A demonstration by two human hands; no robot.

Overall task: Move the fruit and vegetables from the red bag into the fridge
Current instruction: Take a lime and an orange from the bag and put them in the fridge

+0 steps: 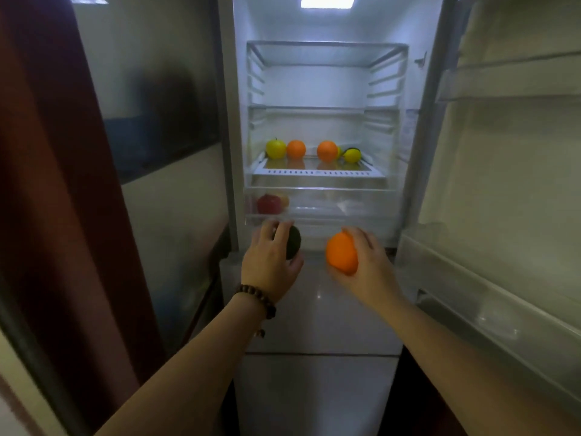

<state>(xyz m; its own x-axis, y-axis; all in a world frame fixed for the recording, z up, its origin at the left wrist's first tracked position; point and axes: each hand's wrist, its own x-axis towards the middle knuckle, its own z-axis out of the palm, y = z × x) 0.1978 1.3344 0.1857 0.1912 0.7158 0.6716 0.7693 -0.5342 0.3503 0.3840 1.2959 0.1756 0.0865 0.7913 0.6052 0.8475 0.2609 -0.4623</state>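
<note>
My left hand (270, 262) grips a dark avocado (294, 242) just below the open fridge's clear drawer (323, 204). My right hand (367, 265) holds an orange (341, 253) at the same height. On the glass shelf (317, 173) stand a yellow apple (276, 148), two oranges (296, 149) (327, 151) and a lemon (351, 155) with something dark behind it. A red apple (269, 203) lies in the drawer's left end. The red bag is out of view.
The fridge door (503, 190) stands open on the right, its shelves bare. Upper fridge shelves (327, 108) hold nothing. A closed door panel (163, 152) and a dark red frame (63, 184) fill the left. Lower fridge drawers (317, 325) sit shut under my hands.
</note>
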